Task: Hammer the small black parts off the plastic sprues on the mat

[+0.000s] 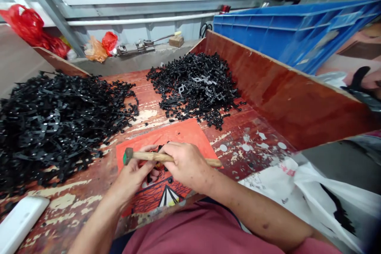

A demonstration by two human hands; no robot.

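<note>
A small hammer (153, 156) with a wooden handle lies across my fingers, its green-faced head pointing left. My right hand (186, 164) is closed around the handle. Close beside it, my left hand (136, 172) is pinched, with bits of a small black piece (160, 149) showing between the fingertips of both hands; its full shape is hidden. Beneath both hands an orange-red sheet (190, 129) with a printed pattern covers the near part of the worn red table (145, 103). A dark round bit (170, 180) shows just below my fingers.
A large heap of black linked parts (53, 123) spreads at the left, a smaller heap (199, 83) at the back. A wooden side board (279, 91) and a blue crate (256, 33) bound the right. A white phone-like object (24, 222) lies near left; white plastic bags (297, 186) near right.
</note>
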